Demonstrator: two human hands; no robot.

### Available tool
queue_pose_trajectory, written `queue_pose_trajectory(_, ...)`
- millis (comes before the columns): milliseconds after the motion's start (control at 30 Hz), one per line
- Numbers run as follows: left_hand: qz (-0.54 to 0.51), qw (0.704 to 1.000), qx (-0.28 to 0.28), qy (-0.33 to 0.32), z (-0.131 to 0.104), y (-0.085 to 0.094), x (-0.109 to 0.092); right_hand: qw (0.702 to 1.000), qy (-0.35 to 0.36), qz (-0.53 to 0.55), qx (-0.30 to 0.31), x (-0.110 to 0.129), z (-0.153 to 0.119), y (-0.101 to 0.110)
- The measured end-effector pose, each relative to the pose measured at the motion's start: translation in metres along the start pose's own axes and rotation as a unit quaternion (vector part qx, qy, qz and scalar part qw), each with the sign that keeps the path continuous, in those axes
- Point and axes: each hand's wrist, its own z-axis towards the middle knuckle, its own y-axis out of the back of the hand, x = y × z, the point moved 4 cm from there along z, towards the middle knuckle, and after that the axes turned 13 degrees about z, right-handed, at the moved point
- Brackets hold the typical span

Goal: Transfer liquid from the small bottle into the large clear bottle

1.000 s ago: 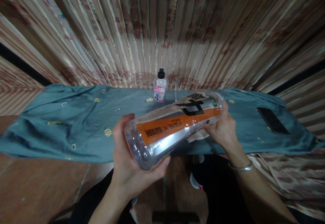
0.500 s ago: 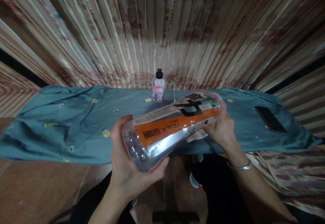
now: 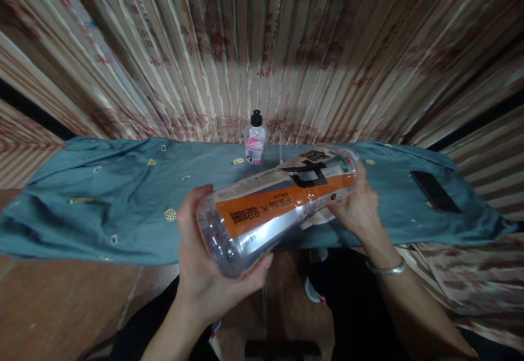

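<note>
A large clear plastic container (image 3: 282, 202) with an orange, silver and black label is held tilted above the cloth-covered table, its right end higher in view. My left hand (image 3: 204, 262) wraps round the lower left end, thumb below and fingers on the far side. At the other end, my right hand (image 3: 360, 197) grips the container, with a silver bangle on that wrist. Behind it stands a small clear bottle (image 3: 254, 145) with a black cap and pink label. A pale, flat piece (image 3: 318, 219) shows partly beneath the container.
Teal patterned cloth (image 3: 123, 197) covers the table. A black phone (image 3: 435, 191) lies on its right side. One thin white stick (image 3: 281, 148) is beside the small bottle. Striped curtains (image 3: 262, 39) hang behind the table; brown floor tiles (image 3: 82, 295) show in front.
</note>
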Motion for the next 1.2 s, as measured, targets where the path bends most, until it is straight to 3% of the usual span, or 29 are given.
queue_pose_trajectory(267,-0.007,1.0,0.001,0.02,-0.0028,-0.0014,-0.0013,1.0,-0.004,-0.007,-0.003,-0.0014,-0.0006,-0.0005)
queue_pose_trajectory(1200,0.014,1.0,-0.009,0.001,-0.0016,0.0011,-0.0017,1.0,0.016,0.004,-0.011,0.0003,0.0002,0.0003)
